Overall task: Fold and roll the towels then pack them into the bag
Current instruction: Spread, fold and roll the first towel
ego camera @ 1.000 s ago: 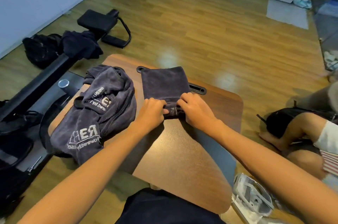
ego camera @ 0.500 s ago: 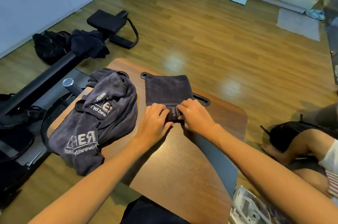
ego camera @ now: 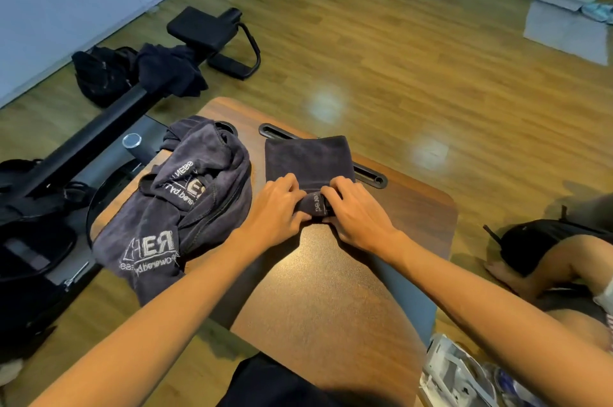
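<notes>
A dark grey folded towel (ego camera: pixel 308 159) lies as a narrow strip on the small wooden table (ego camera: pixel 414 217). Its near end is rolled into a tight roll with white lettering showing. My left hand (ego camera: pixel 275 210) and my right hand (ego camera: pixel 356 212) grip that roll from either side, fingers curled over it. A heap of loose dark grey towels (ego camera: pixel 185 204) with white logos lies on the table's left part. A black bag (ego camera: pixel 102 74) sits on the floor at the far left.
A black exercise machine (ego camera: pixel 109 121) runs along the floor left of the table, with a dark cloth draped on it. Another person's arm and a black bag (ego camera: pixel 537 247) are on the floor at the right. A clear plastic packet (ego camera: pixel 457 373) lies near the table's near right corner.
Both hands have rolled the towel's near end a little farther away from me, so the flat strip is shorter. The camera has shifted slightly.
</notes>
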